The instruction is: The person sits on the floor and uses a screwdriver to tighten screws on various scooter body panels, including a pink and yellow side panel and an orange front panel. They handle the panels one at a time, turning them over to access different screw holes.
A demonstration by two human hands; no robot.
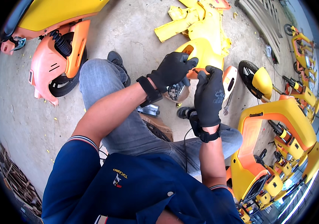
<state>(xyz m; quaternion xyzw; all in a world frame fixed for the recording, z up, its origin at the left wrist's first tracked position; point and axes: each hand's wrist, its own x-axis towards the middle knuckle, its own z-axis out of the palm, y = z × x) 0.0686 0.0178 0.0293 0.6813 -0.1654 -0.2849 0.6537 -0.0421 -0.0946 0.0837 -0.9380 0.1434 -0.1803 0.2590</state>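
In front of me lies a yellow plastic scooter body panel (204, 52) with an orange rim and an oval opening. My left hand (173, 71), in a black glove, has its fingers curled at the panel's near left edge. The gloved right hand (208, 93) is closed close beside it, thumb and fingertips bent together at the panel's near end. A small dark bit shows between the two hands, too small to name. What either hand grips is mostly hidden by its fingers. Just beyond my right wrist lies an orange and white part (229, 80) with a dark slot.
A scooter front wheel with a peach fender (49, 71) stands at the left. To the right are a black wheel (247, 74), a yellow-orange scooter frame (251, 138) and several more scooters. A wrench (226, 108) and a clear lamp-like part (149, 109) lie nearby.
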